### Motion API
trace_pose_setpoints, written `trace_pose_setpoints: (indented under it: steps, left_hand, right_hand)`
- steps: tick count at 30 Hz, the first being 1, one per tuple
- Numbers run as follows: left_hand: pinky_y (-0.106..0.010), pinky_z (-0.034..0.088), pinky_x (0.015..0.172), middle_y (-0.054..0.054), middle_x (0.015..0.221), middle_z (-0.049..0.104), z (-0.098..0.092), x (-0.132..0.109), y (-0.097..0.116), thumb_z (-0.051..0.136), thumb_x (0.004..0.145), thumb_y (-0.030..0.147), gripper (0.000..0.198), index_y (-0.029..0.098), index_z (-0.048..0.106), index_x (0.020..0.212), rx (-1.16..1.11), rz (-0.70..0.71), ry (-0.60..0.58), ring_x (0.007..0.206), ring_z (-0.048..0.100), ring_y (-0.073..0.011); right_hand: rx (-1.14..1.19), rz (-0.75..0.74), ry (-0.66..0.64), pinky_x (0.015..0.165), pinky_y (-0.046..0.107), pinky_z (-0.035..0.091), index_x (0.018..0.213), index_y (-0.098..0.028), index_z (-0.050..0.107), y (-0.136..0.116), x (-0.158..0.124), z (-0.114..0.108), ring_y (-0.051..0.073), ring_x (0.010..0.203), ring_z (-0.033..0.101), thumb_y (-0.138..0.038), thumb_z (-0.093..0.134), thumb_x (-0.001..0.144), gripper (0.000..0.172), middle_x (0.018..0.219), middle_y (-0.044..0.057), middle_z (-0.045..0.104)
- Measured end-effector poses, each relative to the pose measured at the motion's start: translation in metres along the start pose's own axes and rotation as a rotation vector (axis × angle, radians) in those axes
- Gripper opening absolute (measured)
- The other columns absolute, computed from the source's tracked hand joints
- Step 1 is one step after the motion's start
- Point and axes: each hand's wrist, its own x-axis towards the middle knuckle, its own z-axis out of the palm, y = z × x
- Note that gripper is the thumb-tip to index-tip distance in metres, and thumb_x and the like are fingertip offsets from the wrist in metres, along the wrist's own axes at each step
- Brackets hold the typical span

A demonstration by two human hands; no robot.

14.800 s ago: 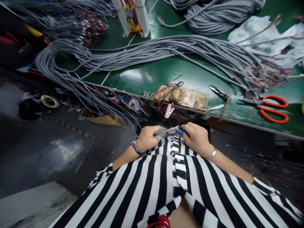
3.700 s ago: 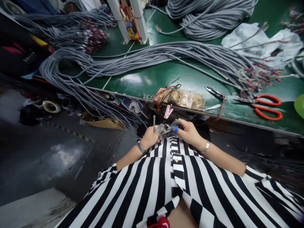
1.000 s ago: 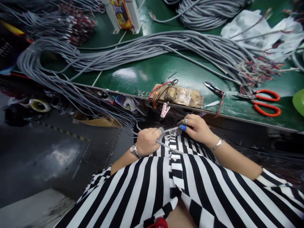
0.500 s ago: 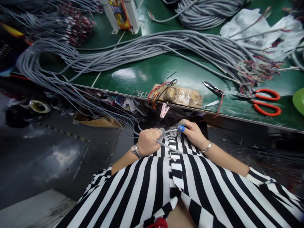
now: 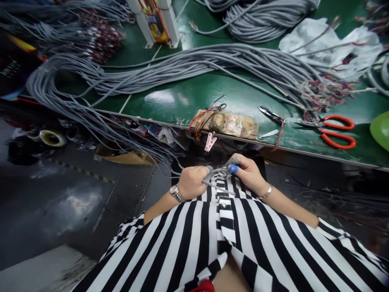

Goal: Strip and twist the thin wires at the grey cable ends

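My left hand point(image 5: 192, 182) is closed around several grey cables point(image 5: 215, 185) over my lap, their ends poking out toward the right. To its right, my right hand point(image 5: 247, 172) pinches the end of a grey cable between thumb and forefinger. Blue tape wraps the thumb, and grey covers are on the fingertips. Fine details of the cable end are too small to make out. From the left hand, cables run up left to a long grey cable bundle point(image 5: 136, 77) lying across the green bench.
On the green bench point(image 5: 170, 105) lie red-handled scissors point(image 5: 337, 132), small pliers point(image 5: 271, 114) and a wooden block point(image 5: 234, 123) with wires. A pink clip point(image 5: 210, 142) hangs at the edge. Behind are a cable coil point(image 5: 267, 20) and a white plastic bag point(image 5: 306, 38).
The view has shifted slightly. Both hands stay close together with their grips on the cables; the right fingers have moved a little at the cable end.
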Motion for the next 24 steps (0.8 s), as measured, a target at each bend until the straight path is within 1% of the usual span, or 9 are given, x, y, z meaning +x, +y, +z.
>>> trace_pose_setpoints:
  steps: [2,4,7,9,11,15,19,21,24]
  left_hand:
    - [-0.026,0.039,0.053,-0.001,0.058,0.059,0.001,0.001,0.001,0.048,0.072,0.013,0.011,0.019,0.050,0.064,-0.034,0.007,-0.017,0.054,0.056,-0.0140]
    - [-0.026,0.040,0.053,-0.001,0.060,0.061,0.001,0.001,0.000,0.048,0.073,0.014,0.009,0.019,0.052,0.066,-0.053,-0.005,-0.053,0.055,0.057,-0.0143]
    - [-0.025,0.041,0.055,-0.001,0.063,0.063,0.002,-0.001,-0.002,0.051,0.074,0.016,0.007,0.018,0.057,0.073,-0.087,-0.077,-0.116,0.058,0.059,-0.0148]
    - [-0.024,0.043,0.056,-0.001,0.066,0.065,0.004,-0.002,-0.004,0.053,0.076,0.018,0.009,0.018,0.061,0.079,-0.173,-0.157,-0.150,0.060,0.061,-0.0145]
    - [-0.023,0.046,0.059,-0.002,0.073,0.068,0.005,-0.002,-0.004,0.055,0.080,0.021,0.012,0.017,0.064,0.087,-0.349,-0.241,-0.169,0.064,0.063,-0.0139]
    - [-0.024,0.050,0.064,-0.004,0.080,0.070,0.007,0.003,-0.003,0.048,0.090,0.026,0.023,0.016,0.065,0.101,-0.719,-0.362,-0.139,0.070,0.065,-0.0133]
    - [-0.026,0.052,0.071,-0.006,0.090,0.070,0.007,0.014,0.002,0.053,0.088,0.029,0.021,0.017,0.066,0.099,-0.681,-0.342,-0.033,0.079,0.066,-0.0150]
    - [-0.027,0.052,0.074,-0.006,0.094,0.070,0.007,0.020,0.005,0.053,0.088,0.028,0.019,0.018,0.066,0.099,-0.614,-0.300,-0.023,0.082,0.065,-0.0155]
    - [-0.028,0.051,0.073,-0.005,0.088,0.068,0.008,0.028,0.008,0.048,0.091,0.029,0.020,0.018,0.064,0.095,-0.546,-0.283,-0.031,0.079,0.064,-0.0154]
  right_hand:
    - [0.253,0.151,0.104,0.066,0.029,0.043,0.075,-0.020,0.060,0.005,-0.003,0.009,0.014,0.066,0.050,-0.043,0.064,0.079,0.024,0.072,0.000,0.054]
    - [0.408,0.277,0.193,0.066,0.029,0.044,0.076,-0.020,0.060,0.009,-0.005,0.016,0.013,0.064,0.049,-0.047,0.069,0.073,0.028,0.071,-0.001,0.056]
    - [0.381,0.336,0.220,0.067,0.029,0.044,0.074,-0.019,0.060,0.010,-0.002,0.017,0.013,0.063,0.050,-0.048,0.070,0.070,0.031,0.069,-0.001,0.058]
    - [0.253,0.289,0.186,0.066,0.029,0.044,0.074,-0.019,0.061,0.008,0.001,0.013,0.013,0.064,0.050,-0.047,0.068,0.074,0.029,0.069,0.000,0.059]
    - [0.109,0.212,0.143,0.067,0.029,0.044,0.074,-0.019,0.062,0.004,0.003,0.007,0.014,0.066,0.052,-0.045,0.063,0.078,0.027,0.070,0.000,0.060]
    - [-0.135,0.055,0.123,0.065,0.028,0.044,0.073,-0.019,0.059,0.000,0.003,0.001,0.014,0.067,0.052,-0.039,0.057,0.084,0.023,0.072,0.001,0.058]
    - [-0.311,-0.038,0.160,0.065,0.027,0.043,0.077,-0.019,0.058,-0.002,0.000,0.000,0.014,0.069,0.052,-0.032,0.053,0.088,0.017,0.074,0.002,0.056]
    - [-0.374,-0.061,0.175,0.066,0.028,0.044,0.080,-0.019,0.058,-0.004,-0.001,-0.002,0.015,0.070,0.053,-0.030,0.052,0.088,0.015,0.076,0.003,0.057]
    - [-0.456,-0.078,0.175,0.068,0.029,0.045,0.083,-0.019,0.060,-0.009,-0.002,-0.004,0.017,0.072,0.055,-0.028,0.051,0.088,0.014,0.078,0.004,0.059]
